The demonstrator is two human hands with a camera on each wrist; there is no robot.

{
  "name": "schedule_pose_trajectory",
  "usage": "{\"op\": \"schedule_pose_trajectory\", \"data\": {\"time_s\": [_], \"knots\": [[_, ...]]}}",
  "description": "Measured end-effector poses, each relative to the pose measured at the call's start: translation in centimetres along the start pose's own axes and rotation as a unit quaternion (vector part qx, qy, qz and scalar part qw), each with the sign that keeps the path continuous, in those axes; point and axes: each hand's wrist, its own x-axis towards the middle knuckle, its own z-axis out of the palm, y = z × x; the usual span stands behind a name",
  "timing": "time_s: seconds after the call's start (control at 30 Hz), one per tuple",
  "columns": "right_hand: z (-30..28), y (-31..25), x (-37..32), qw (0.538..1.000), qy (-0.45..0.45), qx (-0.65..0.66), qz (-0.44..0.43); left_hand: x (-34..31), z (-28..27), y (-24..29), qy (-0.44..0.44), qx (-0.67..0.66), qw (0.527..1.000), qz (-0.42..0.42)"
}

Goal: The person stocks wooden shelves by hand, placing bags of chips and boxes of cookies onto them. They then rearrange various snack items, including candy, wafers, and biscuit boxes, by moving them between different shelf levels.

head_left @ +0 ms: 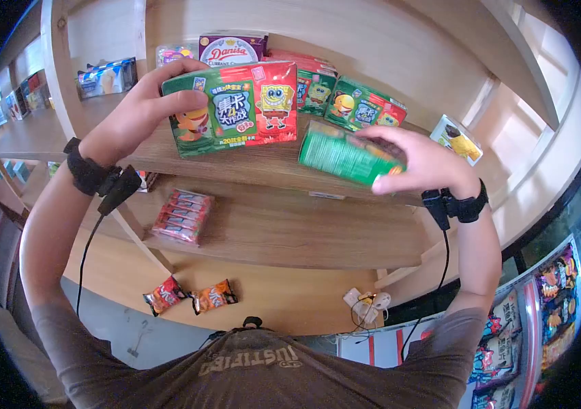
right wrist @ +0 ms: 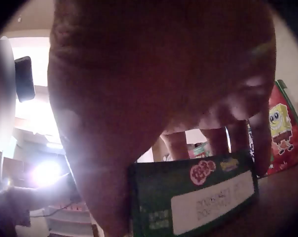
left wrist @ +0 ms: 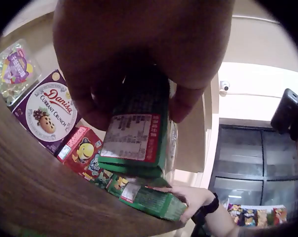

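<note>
While my left hand point(head_left: 147, 105) holds up a red and green box point(head_left: 232, 109), my right hand point(head_left: 434, 160) holds a green box point(head_left: 341, 155). My left grip is closed on its box, with the thumb on the front. That box is just in front of the purple Danisa box point(head_left: 230, 49) and hides its bottom part. It has a yellow sponge with a big smile on it. My right grip is closed on the green box too, with the thumb on one side and fingers on the other. That box is tilted, lower than the Danisa box and to the right of it. I can't tell if it touches the wooden shelf point(head_left: 249, 158).

Just right of the Danisa box are a green card box point(head_left: 314, 94) and one more slanted box point(head_left: 365, 105) like it. Farther right is a yellow and white pack point(head_left: 457, 140). Just left of the Danisa box is a clear tub point(head_left: 173, 53) of sweets, and farther left are some blue packs point(head_left: 108, 77). Well below the Danisa box, a pink and red bundle point(head_left: 185, 217) lies on a lower shelf point(head_left: 290, 235). Lower still are a red snack bag point(head_left: 164, 295) and an orange snack bag point(head_left: 214, 297), side by side.
</note>
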Motion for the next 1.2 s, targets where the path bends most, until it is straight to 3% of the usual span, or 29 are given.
{"op": "schedule_pose_trajectory", "data": {"time_s": [0.07, 0.1, 0.17, 0.2, 0.37, 0.43, 0.57, 0.63, 0.67, 0.73, 0.77, 0.83, 0.97, 1.03, 1.1, 1.17, 1.2], "knots": [[-1.6, -0.5, -1.3, 0.976, -0.055, 0.177, 0.117, 0.0, -0.1, -0.2, 0.001, -0.014, 1.0, -0.004], [-1.4, 0.6, -1.6, 0.975, -0.055, 0.176, 0.122, 0.0, -0.1, -0.2, -0.002, -0.016, 1.0, -0.013], [-0.5, 3.6, -1.8, 0.981, 0.134, 0.082, 0.115, 0.2, 0.0, -0.2, -0.009, -0.017, 1.0, -0.018], [-0.5, 3.8, -1.2, 0.983, 0.128, 0.133, 0.018, 0.3, 0.2, -0.2, -0.009, -0.018, 1.0, -0.018], [-0.6, 3.5, -1.1, 0.969, 0.173, 0.178, 0.007, 0.5, 1.1, 0.5, -0.02, 0.015, 0.999, -0.022], [-0.3, 3.1, -1.4, 0.978, 0.205, -0.029, -0.04, 0.6, 1.7, 0.8, -0.042, 0.026, 0.999, -0.015], [-0.1, 2.9, -1.5, 0.965, 0.249, -0.072, -0.041, 1.3, 3.2, 1.0, -0.092, 0.085, 0.992, 0.029], [-0.3, 4.2, -1.0, 0.94, 0.257, -0.22, -0.052, 1.9, 4.6, 0.8, -0.133, 0.134, 0.975, 0.114], [-0.2, 4.9, -0.7, 0.939, 0.258, -0.22, -0.054, 2.3, 5.5, 0.9, -0.138, 0.128, 0.976, 0.11], [-0.2, 6.5, 0.1, 0.895, 0.323, -0.299, -0.072, 3.0, 7.3, 2.1, -0.15, 0.13, 0.976, 0.088], [-0.5, 7.1, 0.6, 0.895, 0.323, -0.3, -0.074, 3.4, 8.2, 2.6, -0.165, 0.13, 0.976, 0.065], [-1.5, 8.6, 1.6, 0.987, 0.16, -0.032, 0.004, 4.5, 9.9, 2.8, -0.164, 0.144, 0.972, 0.092], [-2.3, 9.8, 3.0, 0.98, 0.15, -0.13, 0.005, 6.2, 12.3, 3.5, -0.17, 0.218, 0.955, 0.103], [-2.2, 9.6, 2.2, 0.975, 0.168, -0.147, -0.014, 6.3, 13.2, 4.4, -0.181, 0.235, 0.953, 0.063], [-2.9, 9.6, 0.7, 0.979, 0.149, -0.141, -0.011, 6.8, 14.0, 3.9, -0.172, 0.227, 0.955, 0.084], [-3.2, 11.6, 0.1, 0.977, 0.15, -0.149, -0.02, 7.6, 15.3, 3.5, -0.111, 0.331, 0.924, 0.157], [-3.4, 12.7, 0.1, 0.975, 0.162, -0.152, 0.012, 8.1, 16.0, 3.5, -0.109, 0.331, 0.924, 0.155]]}}
